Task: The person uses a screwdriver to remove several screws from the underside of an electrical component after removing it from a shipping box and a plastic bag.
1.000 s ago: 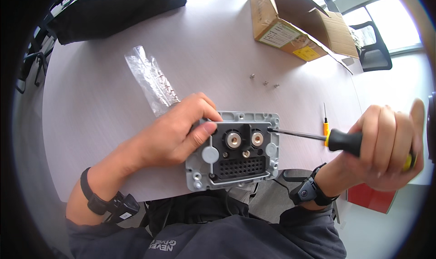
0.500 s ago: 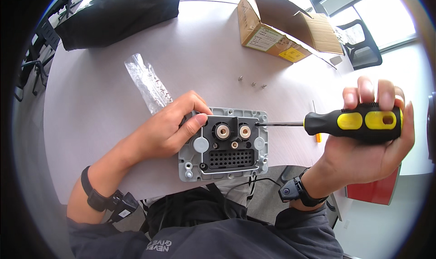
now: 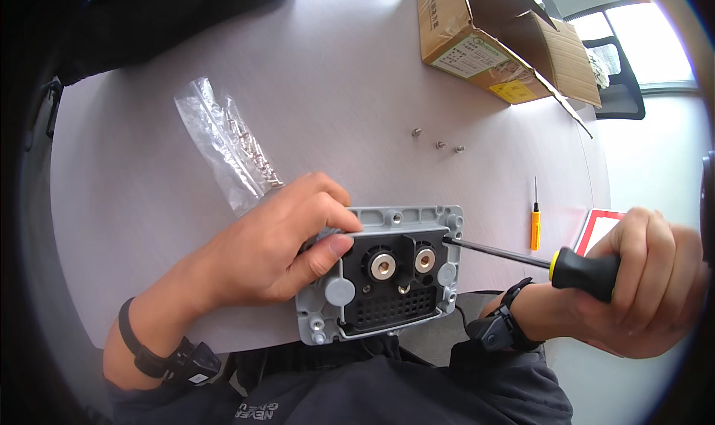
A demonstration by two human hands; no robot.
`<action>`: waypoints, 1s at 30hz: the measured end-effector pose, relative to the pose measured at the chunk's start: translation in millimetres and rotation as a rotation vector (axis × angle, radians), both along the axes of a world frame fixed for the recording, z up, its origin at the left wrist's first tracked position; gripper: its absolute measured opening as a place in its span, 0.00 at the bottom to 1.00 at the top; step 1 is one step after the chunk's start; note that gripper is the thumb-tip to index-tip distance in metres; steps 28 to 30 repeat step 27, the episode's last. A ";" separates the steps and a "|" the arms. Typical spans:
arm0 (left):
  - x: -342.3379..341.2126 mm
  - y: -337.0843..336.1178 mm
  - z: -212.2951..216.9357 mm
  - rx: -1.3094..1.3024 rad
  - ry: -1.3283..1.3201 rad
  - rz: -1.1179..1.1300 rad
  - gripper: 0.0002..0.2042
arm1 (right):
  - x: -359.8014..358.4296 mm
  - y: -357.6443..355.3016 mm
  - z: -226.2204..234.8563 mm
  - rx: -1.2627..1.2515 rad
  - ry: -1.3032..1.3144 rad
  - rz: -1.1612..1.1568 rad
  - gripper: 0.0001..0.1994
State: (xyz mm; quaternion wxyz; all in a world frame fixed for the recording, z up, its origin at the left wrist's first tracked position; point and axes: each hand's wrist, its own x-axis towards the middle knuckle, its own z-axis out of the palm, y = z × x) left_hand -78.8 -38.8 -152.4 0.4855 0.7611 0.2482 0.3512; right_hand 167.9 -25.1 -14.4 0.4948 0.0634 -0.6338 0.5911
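Note:
A grey metal housing [image 3: 309, 317] with a black plastic connector panel [image 3: 395, 250] set in it lies at the table's front edge. Two round brass-centred terminals and a grid of small holes show on the panel. My left hand [image 3: 279, 242] grips the housing's upper left corner, thumb on the panel and fingers behind the rim. On the right, my right hand [image 3: 652, 283] is wrapped round the black and yellow handle of a large screwdriver [image 3: 506, 254]. Its shaft slants down to the right from the panel's upper right corner, where the tip sits at a small hole.
A clear plastic bag of screws [image 3: 238, 153] lies behind my left hand. Three loose screws [image 3: 439, 146] rest mid-table. A thin yellow screwdriver [image 3: 535, 224] and a red-bordered sheet [image 3: 593, 227] lie right. An opened cardboard box [image 3: 484, 60] and a black bag [image 3: 164, 23] stand at the back.
My right hand has turned its grip over, knuckles now up, and moved lower with the screwdriver handle. The shaft has gone from level to slanting. My view has shifted closer to the housing.

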 end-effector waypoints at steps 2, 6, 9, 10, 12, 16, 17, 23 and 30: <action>-0.9 4.5 0.2 -0.013 0.006 -0.003 0.07 | -6.8 0.7 -1.8 0.050 0.069 0.069 0.08; -0.2 5.1 5.7 -0.103 0.018 0.005 0.07 | -3.8 5.7 1.9 -0.006 0.018 -0.007 0.09; 2.0 0.4 0.1 -0.139 -0.015 0.009 0.08 | -0.9 -0.7 6.1 -0.081 -0.026 -0.136 0.11; 1.2 -0.4 -0.3 -0.139 -0.012 0.011 0.08 | -1.2 -2.2 8.0 -0.097 -0.036 -0.160 0.12; 0.9 -3.1 1.1 -0.146 -0.005 0.011 0.08 | -0.6 -11.6 13.0 -0.134 -0.062 -0.186 0.13; -0.3 -3.0 5.5 -0.202 0.022 0.026 0.09 | -2.4 -13.4 19.3 -0.186 -0.147 -0.358 0.15; 0.0 -2.4 5.1 -0.201 0.018 0.029 0.09 | -3.3 -13.4 21.2 -0.193 -0.176 -0.410 0.16; -0.6 -3.4 6.1 -0.178 0.009 0.046 0.09 | -5.3 -18.4 9.4 -0.219 -0.083 -0.395 0.23; 1.3 -6.2 8.4 -0.154 0.030 0.070 0.09 | -9.6 -31.4 4.1 -0.177 0.018 -0.519 0.33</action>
